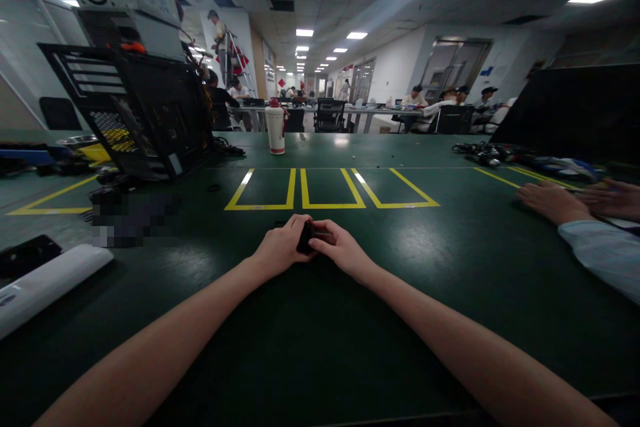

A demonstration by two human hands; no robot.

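From my station, my left hand (pixel 283 247) closes around a small black object (pixel 305 240) near the middle yellow outline (pixel 333 205), seemingly steadying it against my right hand (pixel 345 252), whose fingers, nearly closed, touch its right side, their hold unclear.

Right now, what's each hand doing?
Left hand: closed on a small black object.
Right hand: fingers at that object; grip unclear.

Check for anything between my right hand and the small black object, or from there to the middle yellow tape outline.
Nothing visible stands between your right hand and the small black object; that hand's fingers reach it. Toward the middle yellow tape outline, only your left hand intervenes, its fingers over the far edge.
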